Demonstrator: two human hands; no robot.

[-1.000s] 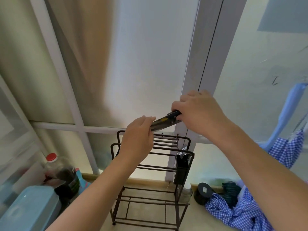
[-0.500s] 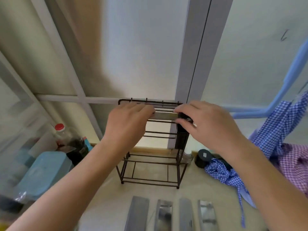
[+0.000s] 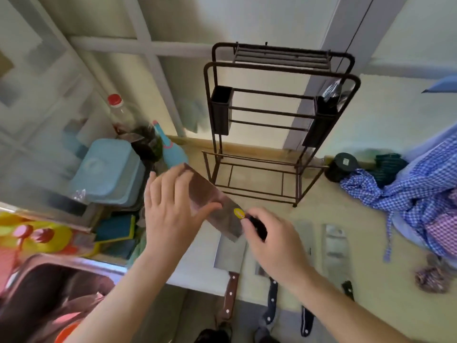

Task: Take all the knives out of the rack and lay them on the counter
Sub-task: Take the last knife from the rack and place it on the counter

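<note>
A broad cleaver (image 3: 214,203) with a yellow sticker hangs above the counter (image 3: 366,243), in front of the dark wire rack (image 3: 280,115). My right hand (image 3: 274,241) grips its black handle. My left hand (image 3: 173,209) holds the blade's far end between thumb and fingers. Several other knives lie in a row on the counter below: one with a brown handle (image 3: 230,268), one with a dark handle (image 3: 270,293) partly under my right hand, and a cleaver (image 3: 336,253) to the right. The rack's slots look empty; its right-hand cup (image 3: 321,125) holds dark utensils.
Left of the rack stand a red-capped bottle (image 3: 118,112), a blue bottle (image 3: 170,149) and stacked blue tubs (image 3: 108,172). A steel sink (image 3: 61,293) sits at the lower left. Blue checked cloth (image 3: 408,191) and a black lid (image 3: 342,165) lie on the right.
Both hands brought the cleaver down and toward me, away from the top of the rack to just above the counter. The view tipped downward, showing the laid-out knives and sink.
</note>
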